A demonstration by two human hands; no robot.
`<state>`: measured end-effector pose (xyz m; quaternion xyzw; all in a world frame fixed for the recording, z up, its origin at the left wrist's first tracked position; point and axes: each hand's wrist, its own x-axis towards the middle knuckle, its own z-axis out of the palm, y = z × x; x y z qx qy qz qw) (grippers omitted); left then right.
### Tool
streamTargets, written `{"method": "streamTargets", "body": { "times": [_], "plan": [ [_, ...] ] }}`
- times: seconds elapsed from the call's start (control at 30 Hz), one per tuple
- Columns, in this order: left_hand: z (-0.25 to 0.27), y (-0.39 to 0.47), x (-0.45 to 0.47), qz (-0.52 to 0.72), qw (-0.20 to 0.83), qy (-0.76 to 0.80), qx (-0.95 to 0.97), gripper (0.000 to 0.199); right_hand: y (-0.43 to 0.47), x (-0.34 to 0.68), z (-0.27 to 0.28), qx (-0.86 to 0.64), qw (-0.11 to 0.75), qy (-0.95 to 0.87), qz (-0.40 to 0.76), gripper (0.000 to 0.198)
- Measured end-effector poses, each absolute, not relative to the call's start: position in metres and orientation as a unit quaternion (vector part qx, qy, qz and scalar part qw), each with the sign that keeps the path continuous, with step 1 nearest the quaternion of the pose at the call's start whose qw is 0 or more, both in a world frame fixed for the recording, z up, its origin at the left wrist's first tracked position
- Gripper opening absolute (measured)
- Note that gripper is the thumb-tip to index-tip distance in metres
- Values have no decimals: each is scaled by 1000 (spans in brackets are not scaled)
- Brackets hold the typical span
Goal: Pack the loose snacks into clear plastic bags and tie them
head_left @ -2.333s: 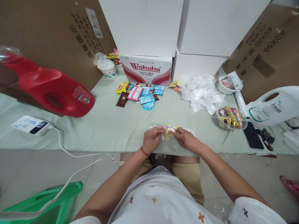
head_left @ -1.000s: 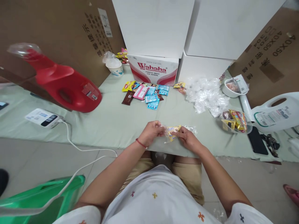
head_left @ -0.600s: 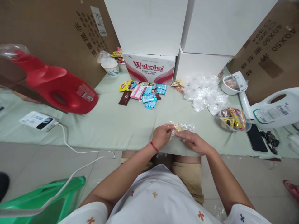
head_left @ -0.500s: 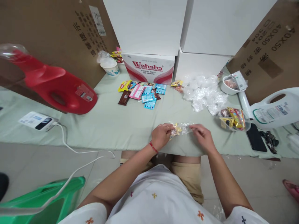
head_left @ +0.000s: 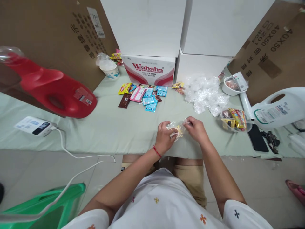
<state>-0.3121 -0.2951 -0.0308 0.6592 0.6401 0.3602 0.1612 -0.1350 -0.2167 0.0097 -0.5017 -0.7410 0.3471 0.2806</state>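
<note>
A small clear plastic bag (head_left: 179, 131) with something yellow and white inside is held between my hands near the table's front edge. My left hand (head_left: 165, 136), a red bracelet at its wrist, is closed on the bag's left side. The fingers of my right hand (head_left: 195, 128) pinch its right end. What the bag contains is too small to name. Beyond my hands lie several snack packets: blue sachets (head_left: 150, 101), a pink packet (head_left: 137, 94), a brown packet (head_left: 124, 100) and a yellow one (head_left: 125, 88).
Crumpled clear bags (head_left: 206, 93) lie back right. A plastic bowl of snacks (head_left: 234, 120), a black phone (head_left: 258, 138), keys (head_left: 271, 141) and a white jug (head_left: 281, 108) are at right. At left are a red jug (head_left: 57, 89) and a white device (head_left: 34, 126) with a cable. Boxes (head_left: 149, 70) stand behind.
My right hand has moved left and slightly up, drawing the bag's stretched right end in towards my left hand. The view has shifted slightly.
</note>
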Motion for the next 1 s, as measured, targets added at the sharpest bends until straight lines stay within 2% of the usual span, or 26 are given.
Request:
{"method": "streamTargets", "body": {
  "times": [0.07,0.17,0.23,0.33,0.4,0.47,0.57,0.7,0.73,0.83,1.0],
  "plan": [
    [-31,-294,-311,363,164,642,655,16,-234,-153,11,-481,285,-773,300,14],
    [-33,-293,-312,383,198,642,634,13,-257,-175,-1,-473,290,-798,235,21],
    [-37,-294,-315,416,261,631,601,12,-269,-182,-12,-466,303,-804,211,26],
    [-42,-295,-324,494,407,589,494,11,-285,-185,-23,-442,325,-817,178,31],
    [-45,-297,-329,550,497,544,392,11,-296,-185,-28,-425,320,-833,150,37],
    [-46,-298,-334,591,540,508,318,12,-305,-185,-32,-417,299,-850,121,45],
    [-45,-298,-336,618,520,513,291,21,-313,-185,-42,-428,269,-857,96,51],
    [-47,-291,-335,553,390,634,376,45,-319,-183,-54,-431,248,-863,93,65],
    [-48,-288,-335,524,364,657,401,42,-320,-182,-55,-423,249,-866,96,69],
    [-51,-283,-338,478,330,685,441,19,-325,-174,-56,-367,263,-884,120,74],
    [-50,-279,-343,454,323,684,472,15,-329,-163,-63,-339,318,-875,134,76]
  ]
}}
